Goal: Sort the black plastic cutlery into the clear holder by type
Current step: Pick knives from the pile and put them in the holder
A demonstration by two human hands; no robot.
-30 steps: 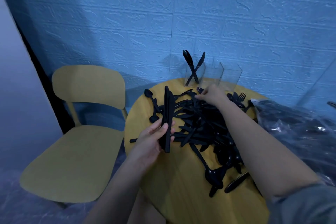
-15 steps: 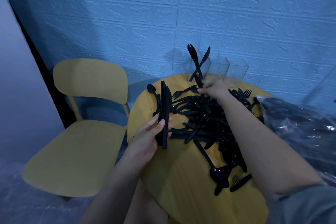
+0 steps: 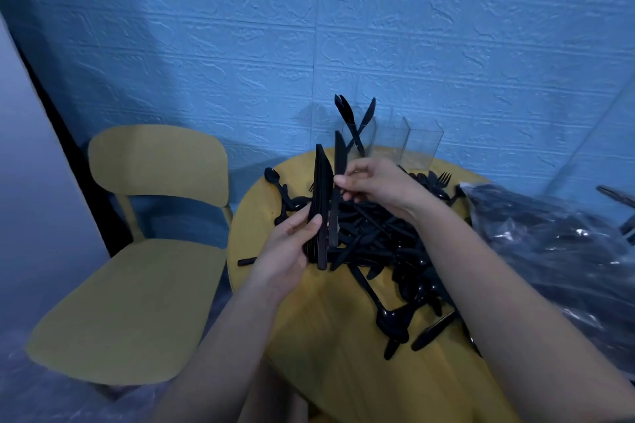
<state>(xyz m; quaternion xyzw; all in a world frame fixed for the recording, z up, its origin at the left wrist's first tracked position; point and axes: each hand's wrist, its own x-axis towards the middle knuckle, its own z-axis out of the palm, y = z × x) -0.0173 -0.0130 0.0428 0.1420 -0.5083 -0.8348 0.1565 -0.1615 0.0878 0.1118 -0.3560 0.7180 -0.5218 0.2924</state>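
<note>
A blue wall is seen behind everything. A yellow chair is placed left of the round worktop. A clear bag is seen on the right. A pile of black cutlery is spread over the worktop. The clear holder is stood at the far edge, with a few knives in its left part. A stack of knives is gripped upright by the left hand. One knife is pinched just beside the stack by the fingers of the right hand.

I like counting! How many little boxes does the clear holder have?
3 that I can see, side by side in the clear holder: the left holds a few knives, the middle and right look empty. Glare might hide more.
</note>
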